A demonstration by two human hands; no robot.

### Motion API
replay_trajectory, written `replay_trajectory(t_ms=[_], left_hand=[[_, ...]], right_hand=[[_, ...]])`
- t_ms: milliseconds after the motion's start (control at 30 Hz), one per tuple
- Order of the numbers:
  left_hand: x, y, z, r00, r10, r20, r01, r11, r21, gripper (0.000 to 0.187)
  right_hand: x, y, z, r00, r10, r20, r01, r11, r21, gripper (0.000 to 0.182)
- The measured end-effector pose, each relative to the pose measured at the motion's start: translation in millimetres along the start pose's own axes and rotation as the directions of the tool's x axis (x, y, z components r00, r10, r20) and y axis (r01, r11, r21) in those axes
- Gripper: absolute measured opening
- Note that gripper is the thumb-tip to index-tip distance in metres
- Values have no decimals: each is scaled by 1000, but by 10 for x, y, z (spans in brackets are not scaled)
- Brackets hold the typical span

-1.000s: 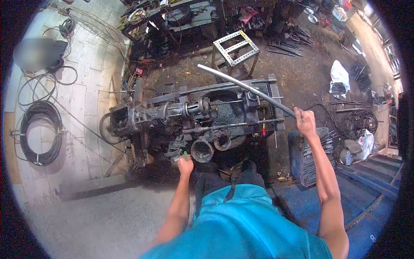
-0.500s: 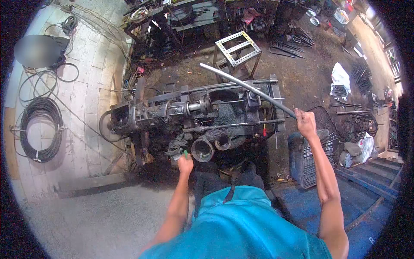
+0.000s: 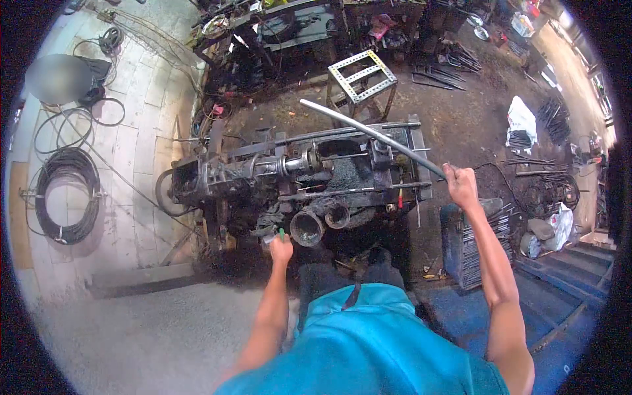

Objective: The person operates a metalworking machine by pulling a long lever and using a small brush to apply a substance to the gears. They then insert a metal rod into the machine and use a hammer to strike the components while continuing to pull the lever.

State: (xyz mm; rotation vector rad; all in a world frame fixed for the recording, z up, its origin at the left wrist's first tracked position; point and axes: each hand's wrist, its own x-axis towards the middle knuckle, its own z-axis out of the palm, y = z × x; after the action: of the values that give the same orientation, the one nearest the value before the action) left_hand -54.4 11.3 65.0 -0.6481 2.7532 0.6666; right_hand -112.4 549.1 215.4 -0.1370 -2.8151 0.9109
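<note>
On the left, a big coil of dark wire [image 3: 90, 204] lies flat on the pale floor [image 3: 131, 230]. Its loops look bunched up so they do not spread out.

Next is a long, dirty machine [image 3: 263, 170]. A dark, crumpled cloth [image 3: 268, 220] sits at its near edge. Just below it is the left hand [image 3: 281, 252]. Its grip is closed on a small green thing [image 3: 282, 234] that pokes up from the fist. It may be a handle, but most of it is hidden. The hand looks low and close in, maybe so the arm can rest.

Beside it, at the near edge too, are a big round cup [image 3: 309, 242] and a smaller one, mouths up, perhaps for easy reach.

A long gray pipe [image 3: 368, 130] slants over the right part of the machine. Its free end points to the far side, near a metal stand [image 3: 355, 97]. I cannot tell if the pipe touches the machine.

The right hand [image 3: 462, 187] grips the pipe by its near end, fingers wrapped around it, likely to steer all that length from one end.

Below that hand, thin rods [image 3: 484, 247] lie side by side in a blue bin [image 3: 454, 227], likely to keep them together.
</note>
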Motion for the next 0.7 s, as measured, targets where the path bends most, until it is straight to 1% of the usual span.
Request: replay_trajectory(t_ms=[67, 133, 200, 233, 300, 333, 367, 400, 433, 467, 500, 533, 567, 600, 633, 700], left_hand=[[-34, -36, 41, 1000, -12, -24, 12, 1000, 14, 32], [-10, -57, 83, 996, 5, -85, 0, 999, 53, 33], [-28, -70, 88, 997, -22, -76, 26, 999, 45, 33], [-21, -45, 93, 997, -46, -64, 49, 998, 37, 33], [-33, -42, 94, 997, -47, -67, 48, 999, 20, 33], [-22, -71, 108, 996, -48, -74, 48, 999, 5, 32], [-6, -123, 112, 999, -37, -38, 38, 999, 20, 35], [-13, -160, 117, 999, -35, -28, 35, 999, 24, 35], [30, -175, 149, 995, -82, -47, 81, 996, -24, 37], [6, -192, 187, 988, -139, -60, 135, 988, -72, 40], [-91, -78, 112, 990, -125, -63, 122, 991, -57, 45], [-73, -50, 139, 990, -125, -65, 121, 991, -62, 45], [-76, -77, 183, 990, -130, -52, 119, 976, -182, 44], [-140, -158, 200, 989, -146, -36, 129, 947, -294, 43], [-210, -162, 165, 985, -166, -40, 147, 946, -289, 43], [-248, -41, 48, 996, -91, -1, 87, 963, -257, 43]], right_hand=[[-19, 23, 21, 1000, -13, -17, 13, 1000, 14, 32], [17, 4, 24, 999, -23, -47, 25, 999, 29, 33], [-3, -26, 10, 999, 14, -50, -10, 998, 69, 32], [-2, 31, 16, 999, 12, -52, -8, 998, 65, 32], [-51, 210, 111, 996, -2, -90, 12, 994, 107, 38], [-89, 225, 139, 996, 1, -85, 8, 995, 102, 38], [-165, 224, 179, 917, 365, -161, -187, 749, 635, 42], [-223, 213, 239, 739, 673, -25, -173, 225, 959, 45], [-371, 212, 411, 545, 833, 92, -196, 20, 980, 49], [-631, 525, 883, 531, 834, 153, -427, 108, 898, 46], [-853, 413, 1176, 570, 779, 260, -573, 151, 805, 39], [-1017, 417, 1517, 822, 522, 228, -540, 586, 604, 33], [-952, 226, 1708, 817, 534, 218, -577, 763, 291, 31], [-945, 5, 1885, 813, 541, 216, -541, 838, -64, 31], [-888, -140, 1954, 812, 534, 236, -535, 842, -66, 31], [-615, -353, 2023, 705, 699, 121, -659, 709, -250, 37]])
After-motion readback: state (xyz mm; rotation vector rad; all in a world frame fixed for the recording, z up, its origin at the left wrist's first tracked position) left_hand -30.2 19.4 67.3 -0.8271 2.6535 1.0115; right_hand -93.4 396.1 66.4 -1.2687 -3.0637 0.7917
